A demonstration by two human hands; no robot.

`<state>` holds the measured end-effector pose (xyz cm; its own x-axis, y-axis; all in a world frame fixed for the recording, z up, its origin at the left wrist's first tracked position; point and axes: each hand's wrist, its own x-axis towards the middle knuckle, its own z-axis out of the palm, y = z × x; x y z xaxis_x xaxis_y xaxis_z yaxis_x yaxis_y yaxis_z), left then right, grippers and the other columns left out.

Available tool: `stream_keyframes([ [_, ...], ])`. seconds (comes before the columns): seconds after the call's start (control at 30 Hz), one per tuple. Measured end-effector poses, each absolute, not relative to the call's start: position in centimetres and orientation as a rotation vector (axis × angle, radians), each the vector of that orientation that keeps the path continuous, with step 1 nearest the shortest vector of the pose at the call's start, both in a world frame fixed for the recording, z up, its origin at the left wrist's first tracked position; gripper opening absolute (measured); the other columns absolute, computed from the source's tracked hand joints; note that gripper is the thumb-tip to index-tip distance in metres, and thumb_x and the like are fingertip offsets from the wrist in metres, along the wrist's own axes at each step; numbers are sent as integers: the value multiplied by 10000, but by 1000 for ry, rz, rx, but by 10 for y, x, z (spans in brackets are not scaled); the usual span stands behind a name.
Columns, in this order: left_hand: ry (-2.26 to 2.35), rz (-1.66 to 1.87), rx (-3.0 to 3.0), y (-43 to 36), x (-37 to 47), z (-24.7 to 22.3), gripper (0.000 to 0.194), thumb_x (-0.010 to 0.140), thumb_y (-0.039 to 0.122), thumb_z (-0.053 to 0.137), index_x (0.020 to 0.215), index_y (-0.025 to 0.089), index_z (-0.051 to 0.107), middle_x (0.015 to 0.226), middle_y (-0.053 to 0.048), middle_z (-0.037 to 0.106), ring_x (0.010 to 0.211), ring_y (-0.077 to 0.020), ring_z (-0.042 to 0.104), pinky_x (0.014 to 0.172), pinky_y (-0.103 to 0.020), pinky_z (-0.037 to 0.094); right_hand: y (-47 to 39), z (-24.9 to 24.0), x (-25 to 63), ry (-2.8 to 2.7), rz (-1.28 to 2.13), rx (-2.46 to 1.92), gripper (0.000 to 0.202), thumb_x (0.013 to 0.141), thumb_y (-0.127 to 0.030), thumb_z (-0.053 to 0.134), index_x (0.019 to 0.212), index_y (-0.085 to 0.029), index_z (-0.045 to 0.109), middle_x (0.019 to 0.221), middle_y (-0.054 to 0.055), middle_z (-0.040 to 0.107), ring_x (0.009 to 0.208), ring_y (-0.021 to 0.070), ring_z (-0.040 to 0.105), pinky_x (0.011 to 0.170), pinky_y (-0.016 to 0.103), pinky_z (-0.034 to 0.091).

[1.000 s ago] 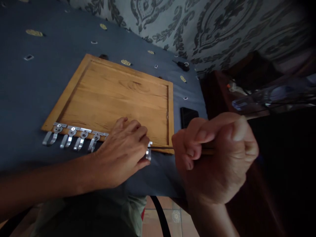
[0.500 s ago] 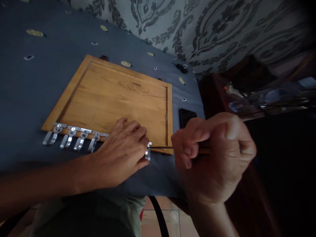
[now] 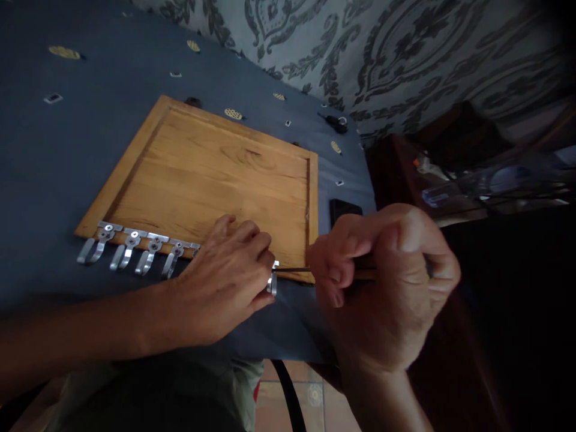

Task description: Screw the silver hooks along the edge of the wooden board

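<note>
A wooden board (image 3: pixel 216 174) with a raised frame lies on the blue cloth. Along its near edge runs a metal hook rack (image 3: pixel 155 243) with several silver hooks and screws. My left hand (image 3: pixel 229 276) grips the rack's right part, fingers curled over the board's edge and thumb beside the last hook; it hides the middle hooks. My right hand (image 3: pixel 387 282) is closed around a screwdriver (image 3: pixel 292 270), its handle mostly hidden in the fist. The thin shaft points left, its tip at the rack's right end beside my left fingers; the exact contact is hidden.
A black phone-like object (image 3: pixel 344 210) lies right of the board. Behind it on the cloth (image 3: pixel 103 138) is a small black item with a ring (image 3: pixel 335 123). Dark furniture (image 3: pixel 391 168) holding clutter stands at the right, and a patterned curtain (image 3: pixel 315 42) hangs behind.
My right fist has shifted slightly left and its grip has turned a little around the screwdriver. My left hand keeps its hold on the rack. The view has moved slightly.
</note>
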<state>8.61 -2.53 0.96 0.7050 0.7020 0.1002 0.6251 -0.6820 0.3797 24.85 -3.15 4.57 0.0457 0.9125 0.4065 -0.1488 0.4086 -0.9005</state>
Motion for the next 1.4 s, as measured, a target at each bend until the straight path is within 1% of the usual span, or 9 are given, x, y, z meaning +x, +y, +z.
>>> stream_keyframes([
  [0.17,1024,422,2634,-26,85,6,327,921,433,934,963,146,783,1017,-85,715,1062,-330,637,985,-544,479,-30,47,254,-1259,956,-715,332,1088,-225,696,758,-194,707,555,-55,527,370,62,358,307,204,277],
  [0.33,1019,421,2632,-26,85,5,308,918,409,938,952,150,776,1016,-85,720,1053,-326,636,970,-534,476,-31,49,258,-1225,1023,-712,281,1055,-259,769,784,-184,760,552,-56,539,364,60,354,297,204,295],
  [0.57,1018,434,2622,-26,85,6,302,887,383,966,925,157,768,981,-70,711,1034,-318,634,968,-529,474,-32,49,253,-1227,984,-730,353,1082,-232,705,734,-177,690,545,-69,535,356,40,348,298,155,286],
  [0.7,1014,414,2609,-25,84,7,286,918,388,936,939,150,779,1002,-77,716,1044,-329,634,982,-555,473,-32,48,250,-1221,968,-759,362,1078,-253,721,725,-181,677,545,-76,534,364,34,345,310,152,288],
  [0.9,1018,418,2607,-25,85,8,281,909,388,945,953,154,795,1001,-74,722,1033,-324,637,951,-535,478,-32,47,249,-1237,920,-794,361,1053,-258,758,708,-187,680,549,-63,537,370,43,366,306,191,273],
  [1.03,1021,385,2609,-24,85,8,279,912,387,943,969,154,801,1010,-76,729,1040,-317,638,958,-524,477,-34,45,249,-1259,889,-804,368,1056,-275,756,705,-210,669,541,-66,510,356,53,333,294,219,250],
  [1.2,1019,358,2591,-25,85,10,257,920,368,933,982,159,796,1036,-72,733,1062,-317,639,998,-540,476,-38,44,252,-1237,912,-843,307,1047,-286,779,755,-220,714,582,-57,572,373,69,336,330,249,288],
  [1.3,1020,330,2583,-26,86,9,265,928,371,924,997,148,798,1046,-79,731,1072,-331,642,1003,-560,481,-36,49,252,-1198,949,-887,346,1010,-427,828,734,-244,729,545,-63,528,371,87,303,331,278,272],
  [1.4,1021,385,2599,-26,86,7,268,924,369,928,990,143,800,1025,-81,718,1086,-340,642,1020,-568,479,-34,56,249,-1197,1006,-978,541,1023,-701,696,716,-259,754,519,-40,472,418,125,395,373,297,351],
])
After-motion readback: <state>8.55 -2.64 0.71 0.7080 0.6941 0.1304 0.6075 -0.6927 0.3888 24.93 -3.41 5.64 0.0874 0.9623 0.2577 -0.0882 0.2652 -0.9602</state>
